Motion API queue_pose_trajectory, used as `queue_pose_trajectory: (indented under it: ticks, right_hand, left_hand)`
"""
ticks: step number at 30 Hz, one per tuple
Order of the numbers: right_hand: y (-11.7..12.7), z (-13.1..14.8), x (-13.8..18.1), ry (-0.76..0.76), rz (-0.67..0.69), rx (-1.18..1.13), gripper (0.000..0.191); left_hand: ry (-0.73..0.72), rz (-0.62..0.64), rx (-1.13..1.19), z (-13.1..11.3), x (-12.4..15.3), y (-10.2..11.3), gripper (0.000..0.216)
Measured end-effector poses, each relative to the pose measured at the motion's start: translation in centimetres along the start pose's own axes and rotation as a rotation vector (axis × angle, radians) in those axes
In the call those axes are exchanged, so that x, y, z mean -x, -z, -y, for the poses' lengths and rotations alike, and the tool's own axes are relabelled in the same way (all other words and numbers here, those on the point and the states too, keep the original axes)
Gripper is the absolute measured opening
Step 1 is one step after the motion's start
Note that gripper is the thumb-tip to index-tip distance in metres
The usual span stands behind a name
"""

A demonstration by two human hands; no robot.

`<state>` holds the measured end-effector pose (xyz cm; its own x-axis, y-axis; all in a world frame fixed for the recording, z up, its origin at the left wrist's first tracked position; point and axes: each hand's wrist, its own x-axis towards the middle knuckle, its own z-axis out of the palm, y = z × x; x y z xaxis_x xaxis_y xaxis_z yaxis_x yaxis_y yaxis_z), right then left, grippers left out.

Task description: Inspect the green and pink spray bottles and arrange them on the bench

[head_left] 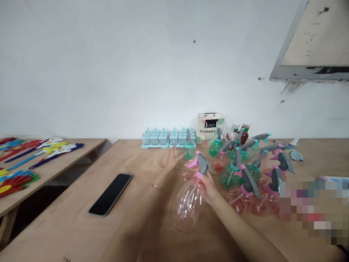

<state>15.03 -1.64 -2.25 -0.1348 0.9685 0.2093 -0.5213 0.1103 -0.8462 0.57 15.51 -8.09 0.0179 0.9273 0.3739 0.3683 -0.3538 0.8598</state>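
The step in hand looks like handling and placing spray bottles. The right grip (208, 187) is wrapped round the neck of a pink bottle (188, 209), just under its grey spray head (202, 163). This bottle is over the counter (68, 236), in front of the person, tilted with its head up; whether its base touches the wood I cannot tell. The left grip (171, 160) grasps nothing: its fingers are spread beside a lone green bottle (188, 154) that stands upright in front of the moulds (155, 139). Whether a fingertip meets that bottle is unclear.

As I judge it, the next move calls for keeping the pink bottle steady by its neck, clear of its trigger, and for a light touch near the green bottle, since thin, round plastic could tip or roll.

As for containers, no liquid shows in the pink bottle, though glare on its wall makes this unsure. To the right stands a crowded cluster (229, 179) of green and pink bottles; thin tubes show inside some of them, but no liquid level can be made out. The moulds have stick-handled lids on, which hide their insides. Behind the cluster, a sauce bottle (244, 135) has dark red contents. A bag (203, 133) stands near the wall, its inside out of sight.
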Motion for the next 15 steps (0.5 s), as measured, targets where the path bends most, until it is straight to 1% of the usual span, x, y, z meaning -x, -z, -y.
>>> queue_pose_trajectory:
  ticks: [2,4,6,7,9,11,13,15]
  right_hand:
    - [0.1,-0.3,-0.3,0.076,-0.211,0.048,0.051]
    - [0.2,-0.5,-0.6,0.193,-0.382,0.129,0.051]
    - [0.4,-0.8,-0.9,0.315,-0.484,0.228,0.055]
    - [0.6,-1.0,-1.1,0.363,-0.515,0.277,0.058]
    - [1.3,-1.5,-1.5,0.44,-0.546,0.373,0.067]
    - [2.1,-2.0,-2.3,0.522,-0.576,0.506,0.075]
    - [3.0,-2.7,-3.7,0.612,-0.627,0.676,0.078]
    - [4.0,-3.4,-5.7,0.679,-0.681,0.822,0.077]
  left_hand:
    - [0.008,0.0,-0.037,-1.2,-3.3,-1.1,0.086]
    - [0.009,0.016,-0.077,-2.2,-5.5,-2.4,0.093]
    - [0.025,0.032,-0.115,-2.9,-6.7,-3.5,0.096]
    - [0.042,0.039,-0.135,-3.2,-6.9,-4.0,0.094]
    - [0.083,0.045,-0.178,-3.4,-6.6,-4.6,0.078]
    - [0.107,0.041,-0.221,-3.5,-5.8,-4.3,0.058]
    - [0.101,0.027,-0.259,-3.5,-4.4,-3.3,0.045]
    - [0.082,0.014,-0.292,-3.5,-2.7,-1.6,0.044]
